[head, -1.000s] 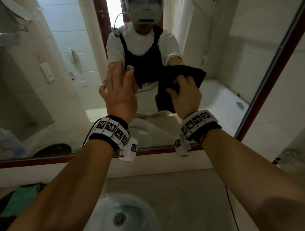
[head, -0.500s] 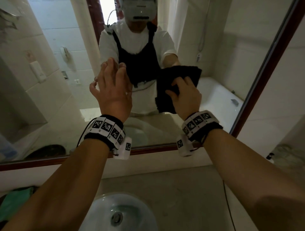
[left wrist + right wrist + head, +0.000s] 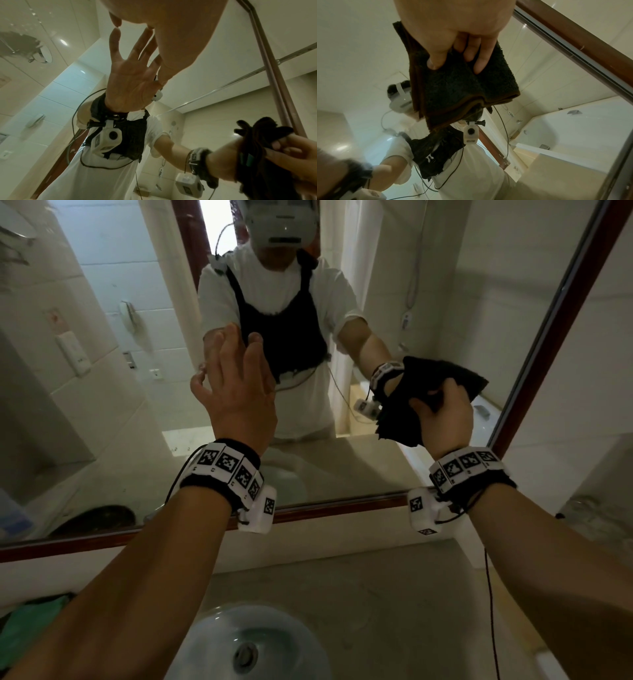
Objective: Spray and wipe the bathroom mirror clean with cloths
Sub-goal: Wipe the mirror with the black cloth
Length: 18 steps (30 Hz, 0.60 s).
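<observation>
The bathroom mirror point(image 3: 102, 371) has a red-brown frame point(image 3: 548, 337) and fills the wall ahead. My left hand point(image 3: 236, 392) is raised flat with straight fingers, and its fingertips touch the glass left of centre. The left wrist view shows the left hand point(image 3: 171, 27) meeting its own reflection. My right hand point(image 3: 445, 419) grips a folded dark cloth point(image 3: 400, 422) low on the glass, close to the right frame. In the right wrist view the right hand point(image 3: 453, 33) has thumb and fingers curled over the dark cloth point(image 3: 462, 86).
Below the mirror lies a grey countertop point(image 3: 342, 594) with a white basin point(image 3: 212, 642) set into it. A green cloth point(image 3: 27, 621) lies at the counter's left edge. A thin cable point(image 3: 489, 594) hangs from my right wrist.
My right hand has carried the dark cloth to the right across the glass, toward the mirror's right frame. My left hand has stayed on the glass, fingers straight.
</observation>
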Motion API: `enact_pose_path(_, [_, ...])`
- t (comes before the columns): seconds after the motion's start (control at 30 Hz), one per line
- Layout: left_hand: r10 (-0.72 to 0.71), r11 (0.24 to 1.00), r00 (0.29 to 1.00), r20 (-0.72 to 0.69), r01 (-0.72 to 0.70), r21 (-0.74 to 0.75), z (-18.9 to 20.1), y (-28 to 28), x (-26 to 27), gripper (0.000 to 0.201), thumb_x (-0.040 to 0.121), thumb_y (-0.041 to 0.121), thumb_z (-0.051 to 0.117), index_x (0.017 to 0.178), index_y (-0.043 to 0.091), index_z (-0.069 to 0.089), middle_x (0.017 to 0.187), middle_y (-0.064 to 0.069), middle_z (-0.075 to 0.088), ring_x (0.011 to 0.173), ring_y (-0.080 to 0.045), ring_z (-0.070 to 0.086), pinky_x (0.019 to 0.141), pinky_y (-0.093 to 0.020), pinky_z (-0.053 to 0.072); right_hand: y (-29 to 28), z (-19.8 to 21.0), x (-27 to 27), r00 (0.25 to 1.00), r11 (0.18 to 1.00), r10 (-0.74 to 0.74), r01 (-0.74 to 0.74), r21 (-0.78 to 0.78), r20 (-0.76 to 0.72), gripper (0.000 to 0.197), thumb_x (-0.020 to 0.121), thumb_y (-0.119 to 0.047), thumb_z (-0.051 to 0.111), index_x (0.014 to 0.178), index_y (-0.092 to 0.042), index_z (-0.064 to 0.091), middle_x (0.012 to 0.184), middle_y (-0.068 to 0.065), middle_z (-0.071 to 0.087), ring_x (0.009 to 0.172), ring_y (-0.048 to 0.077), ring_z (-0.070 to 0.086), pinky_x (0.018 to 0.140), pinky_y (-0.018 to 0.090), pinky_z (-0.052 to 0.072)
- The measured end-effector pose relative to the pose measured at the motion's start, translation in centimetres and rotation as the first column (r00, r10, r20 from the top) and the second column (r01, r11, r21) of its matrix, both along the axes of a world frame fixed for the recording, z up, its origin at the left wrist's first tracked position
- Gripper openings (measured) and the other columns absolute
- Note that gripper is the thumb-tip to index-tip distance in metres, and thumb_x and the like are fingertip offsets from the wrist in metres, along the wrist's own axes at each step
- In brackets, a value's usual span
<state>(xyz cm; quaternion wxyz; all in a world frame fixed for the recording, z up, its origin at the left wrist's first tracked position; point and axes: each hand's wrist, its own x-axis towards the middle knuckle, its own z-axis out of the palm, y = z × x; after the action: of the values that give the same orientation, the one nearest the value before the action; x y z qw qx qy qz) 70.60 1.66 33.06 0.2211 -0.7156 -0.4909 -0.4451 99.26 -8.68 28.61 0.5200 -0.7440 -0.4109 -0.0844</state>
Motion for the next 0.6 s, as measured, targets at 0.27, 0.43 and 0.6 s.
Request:
enact_pose_path(0.27, [-0.023,0.999,1.000,-0.014,0.023,0.045,0.0,0.1,-0.3,0.064,0.087,0.028,0.063,0.146,0.026,0.038,0.159,-0.006,0.031,0.144,-0.026,0.033,0.099,-0.057,0.038,2.1,1.8,-5.9,0.970,0.998,0.042,-0.030,-0.054,0.238,0.034,0.086,-0.038,0.068,0.104,-0.012,0.055,0.108,0.011,0.055,0.090,0.030,0.056,0.064,0.032,0.037])
enact_pose_path(0.43, [-0.007,0.999,0.996,-0.091,0.011,0.048,-0.1,0.1,-0.9,0.065,0.086,0.030,0.060,0.147,0.024,0.040,0.160,-0.007,0.030,0.143,-0.027,0.033,0.099,-0.056,0.039,5.0,3.1,-13.1,0.872,0.987,0.158,-0.156,-0.044,0.464,0.029,0.083,-0.035,0.069,0.101,-0.014,0.060,0.102,0.012,0.057,0.086,0.031,0.059,0.056,0.029,0.035])
enact_pose_path(0.6, [-0.013,0.997,0.997,-0.079,0.019,0.080,0.0,0.2,-1.2,0.053,0.092,0.029,0.044,0.145,0.026,0.046,0.159,-0.003,0.034,0.144,-0.022,0.034,0.100,-0.052,0.038,6.4,3.2,-16.1,0.838,0.975,0.208,-0.220,-0.036,0.505,0.026,0.082,-0.032,0.068,0.102,-0.017,0.059,0.102,0.009,0.057,0.089,0.027,0.059,0.055,0.028,0.038])
